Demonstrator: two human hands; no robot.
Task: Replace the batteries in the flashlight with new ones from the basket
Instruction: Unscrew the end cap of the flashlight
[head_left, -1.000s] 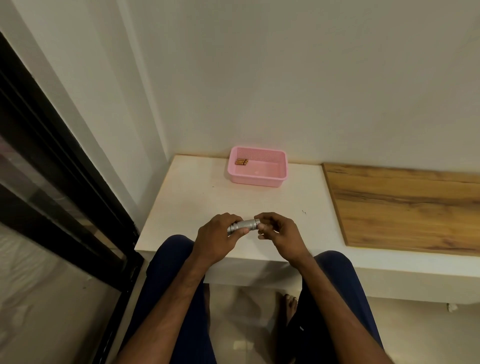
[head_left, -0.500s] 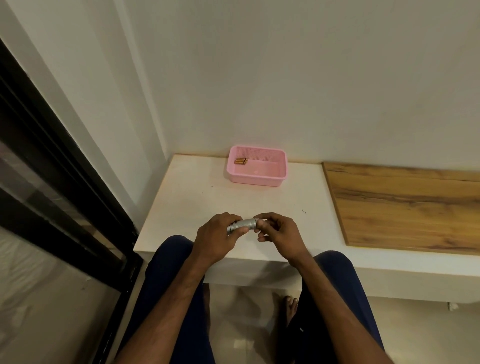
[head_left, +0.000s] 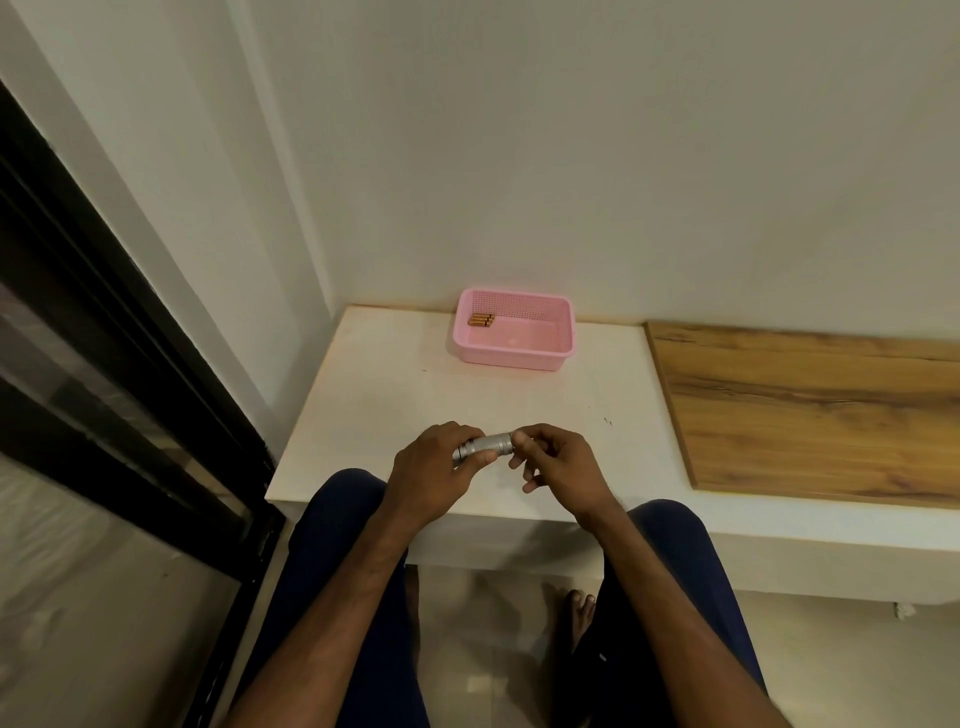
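Observation:
A small silver flashlight (head_left: 485, 445) lies sideways between my hands, just above the near edge of the white ledge (head_left: 374, 395). My left hand (head_left: 434, 473) wraps around its left part. The thumb and fingers of my right hand (head_left: 553, 457) pinch its right end, which they hide. Against the back wall stands a pink basket (head_left: 511, 358), with a few gold-brown batteries (head_left: 480, 320) lying in its far left corner.
A wooden board (head_left: 810, 410) covers the ledge to the right. A dark-framed glass door (head_left: 104, 364) runs along the left. My knees in dark blue trousers sit below the ledge edge, with tiled floor between them.
My hands and the flashlight stay in the same spot. The fingers of my right hand have shifted a little at the flashlight's right end.

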